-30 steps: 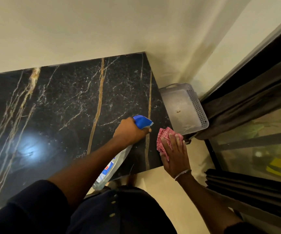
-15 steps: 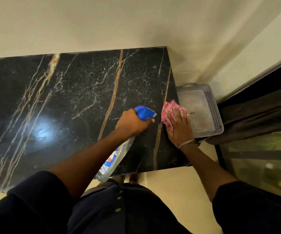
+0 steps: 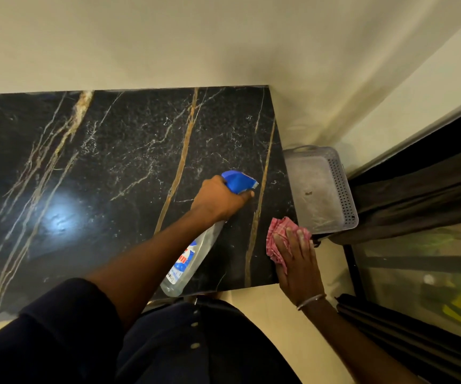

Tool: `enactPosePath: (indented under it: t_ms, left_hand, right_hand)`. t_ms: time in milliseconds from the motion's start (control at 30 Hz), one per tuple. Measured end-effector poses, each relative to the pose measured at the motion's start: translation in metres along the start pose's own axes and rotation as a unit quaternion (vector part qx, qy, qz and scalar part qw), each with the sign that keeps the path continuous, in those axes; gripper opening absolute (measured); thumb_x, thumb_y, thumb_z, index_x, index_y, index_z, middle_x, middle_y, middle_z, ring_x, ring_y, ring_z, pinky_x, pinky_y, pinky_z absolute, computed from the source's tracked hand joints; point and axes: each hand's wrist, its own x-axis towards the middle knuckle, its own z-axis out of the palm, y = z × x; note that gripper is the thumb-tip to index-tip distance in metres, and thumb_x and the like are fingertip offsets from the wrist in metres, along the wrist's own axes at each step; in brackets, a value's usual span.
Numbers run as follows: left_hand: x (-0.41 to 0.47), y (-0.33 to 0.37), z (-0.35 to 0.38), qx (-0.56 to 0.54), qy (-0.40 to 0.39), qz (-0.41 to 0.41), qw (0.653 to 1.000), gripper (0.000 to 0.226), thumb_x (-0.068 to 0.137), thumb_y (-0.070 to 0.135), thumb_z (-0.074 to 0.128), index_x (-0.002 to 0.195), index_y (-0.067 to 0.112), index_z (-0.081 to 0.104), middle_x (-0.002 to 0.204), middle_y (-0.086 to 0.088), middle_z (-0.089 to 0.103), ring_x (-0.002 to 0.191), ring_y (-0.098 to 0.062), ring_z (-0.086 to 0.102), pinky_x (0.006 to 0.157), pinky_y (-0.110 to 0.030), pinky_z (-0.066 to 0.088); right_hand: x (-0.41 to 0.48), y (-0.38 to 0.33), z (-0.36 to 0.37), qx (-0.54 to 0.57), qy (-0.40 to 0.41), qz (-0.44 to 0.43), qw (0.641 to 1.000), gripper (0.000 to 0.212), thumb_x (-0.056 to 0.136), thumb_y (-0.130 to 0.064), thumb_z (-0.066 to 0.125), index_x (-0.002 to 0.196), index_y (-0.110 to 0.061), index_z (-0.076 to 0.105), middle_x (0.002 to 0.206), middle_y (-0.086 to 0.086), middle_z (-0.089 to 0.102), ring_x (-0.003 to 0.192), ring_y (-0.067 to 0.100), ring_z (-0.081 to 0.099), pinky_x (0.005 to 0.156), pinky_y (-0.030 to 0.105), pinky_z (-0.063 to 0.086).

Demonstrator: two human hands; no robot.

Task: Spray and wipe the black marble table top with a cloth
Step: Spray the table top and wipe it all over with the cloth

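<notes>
The black marble table top [image 3: 107, 167] with gold and white veins fills the left and middle of the head view. My left hand [image 3: 219, 199] grips a clear spray bottle [image 3: 193, 259] with a blue trigger head, nozzle pointing right over the table's right part. My right hand [image 3: 297, 259] presses flat on a red-and-white checked cloth [image 3: 276, 239] at the table's right edge, near the front corner.
A grey perforated plastic basket [image 3: 343, 184] stands on the floor just right of the table. A cream wall runs behind. Dark curtains [image 3: 423, 195] and a glass door [image 3: 423, 273] lie to the right. Beige floor shows below the table's front edge.
My right hand has slid the cloth back along the right edge toward the front corner. The left hand with the bottle has stayed over the same spot.
</notes>
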Motion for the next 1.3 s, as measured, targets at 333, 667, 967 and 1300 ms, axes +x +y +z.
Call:
enactPosePath:
  t_ms: [333, 667, 967, 1300]
  left_hand:
    - [0.014, -0.008, -0.011, -0.033, 0.040, -0.037, 0.998, 0.048, 0.081, 0.047, 0.073, 0.116, 0.018, 0.059, 0.092, 0.002, 0.067, 0.078, -0.009, 0.065, 0.067, -0.022, 0.051]
    - [0.032, 0.005, -0.015, -0.024, 0.031, -0.029, 0.999, 0.047, 0.081, 0.046, 0.072, 0.116, 0.018, 0.058, 0.091, 0.003, 0.067, 0.075, -0.006, 0.063, 0.059, -0.018, 0.045]
    - [0.055, 0.020, -0.013, -0.035, 0.014, -0.012, 0.999, 0.041, 0.087, 0.040, 0.069, 0.118, 0.017, 0.057, 0.086, 0.008, 0.060, 0.071, -0.001, 0.058, 0.060, -0.014, 0.043]
    - [0.106, 0.018, -0.031, -0.041, 0.070, -0.072, 0.994, 0.044, 0.083, 0.036, 0.072, 0.120, 0.018, 0.059, 0.096, 0.002, 0.068, 0.078, -0.007, 0.064, 0.065, -0.019, 0.050]
  right_hand:
    - [0.156, 0.005, -0.029, -0.023, 0.003, 0.007, 1.000, 0.067, 0.091, -0.038, 0.029, 0.155, -0.020, 0.024, 0.162, 0.012, 0.016, 0.149, 0.036, 0.010, 0.119, 0.056, 0.013]
    - [0.135, 0.011, -0.025, -0.007, 0.013, -0.011, 1.000, 0.064, 0.094, -0.039, 0.027, 0.156, -0.022, 0.021, 0.163, 0.012, 0.011, 0.151, 0.034, 0.002, 0.120, 0.056, 0.010]
    - [0.055, 0.015, -0.009, 0.015, 0.016, -0.055, 0.998, 0.061, 0.096, -0.037, 0.033, 0.153, -0.017, 0.028, 0.163, 0.013, 0.014, 0.150, 0.036, 0.005, 0.116, 0.061, 0.020]
    - [0.241, 0.026, -0.039, -0.014, 0.021, -0.054, 0.998, 0.067, 0.091, -0.035, 0.034, 0.156, -0.022, 0.021, 0.163, 0.011, 0.012, 0.151, 0.033, 0.003, 0.120, 0.054, 0.010]
